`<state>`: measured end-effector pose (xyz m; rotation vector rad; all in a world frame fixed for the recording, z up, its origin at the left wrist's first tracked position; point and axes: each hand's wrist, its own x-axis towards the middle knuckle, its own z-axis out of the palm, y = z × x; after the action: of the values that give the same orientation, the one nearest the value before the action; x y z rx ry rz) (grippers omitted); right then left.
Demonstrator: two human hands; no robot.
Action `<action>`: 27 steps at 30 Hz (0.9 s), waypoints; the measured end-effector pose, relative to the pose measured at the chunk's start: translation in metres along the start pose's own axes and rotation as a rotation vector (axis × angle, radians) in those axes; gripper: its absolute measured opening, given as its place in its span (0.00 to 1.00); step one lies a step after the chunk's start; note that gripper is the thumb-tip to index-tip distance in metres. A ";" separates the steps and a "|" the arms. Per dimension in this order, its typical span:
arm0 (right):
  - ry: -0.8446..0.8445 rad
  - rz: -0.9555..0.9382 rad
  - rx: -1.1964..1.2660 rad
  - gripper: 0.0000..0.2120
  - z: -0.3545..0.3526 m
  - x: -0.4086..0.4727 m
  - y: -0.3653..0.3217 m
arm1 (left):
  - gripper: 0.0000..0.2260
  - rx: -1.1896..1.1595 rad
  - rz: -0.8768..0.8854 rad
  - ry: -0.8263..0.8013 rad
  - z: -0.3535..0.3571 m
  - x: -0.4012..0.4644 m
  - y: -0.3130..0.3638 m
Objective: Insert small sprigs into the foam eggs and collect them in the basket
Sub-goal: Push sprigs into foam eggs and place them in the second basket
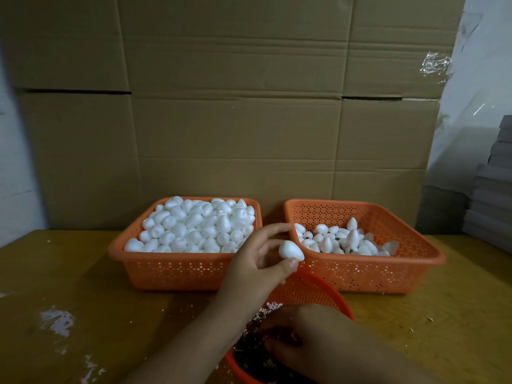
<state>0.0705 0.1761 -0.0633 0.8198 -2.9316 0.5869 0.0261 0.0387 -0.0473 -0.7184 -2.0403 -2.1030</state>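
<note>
My left hand (256, 259) holds one white foam egg (290, 251) between thumb and fingers, raised between the two rectangular baskets. The left orange basket (177, 268) is heaped with plain foam eggs (199, 225). The right orange basket (368, 270) holds a smaller pile of eggs (345, 239), some with dark stems showing. My right hand (307, 336) reaches into a round orange basket (313, 289) of dark sprigs (249, 353) at the front, its fingers curled down among them; what they grip is hidden.
The wooden table (83, 286) carries white foam crumbs and scuffs at the front left. A cardboard wall (235, 106) stands right behind the baskets. Grey stacked boards (493, 195) sit at the far right.
</note>
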 end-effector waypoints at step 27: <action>-0.001 -0.017 -0.012 0.19 0.000 0.001 0.001 | 0.24 -0.096 -0.131 0.055 0.003 -0.001 0.006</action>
<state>0.0697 0.1761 -0.0636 0.8432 -2.9225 0.5679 0.0302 0.0404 -0.0419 -0.5466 -2.0207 -2.2786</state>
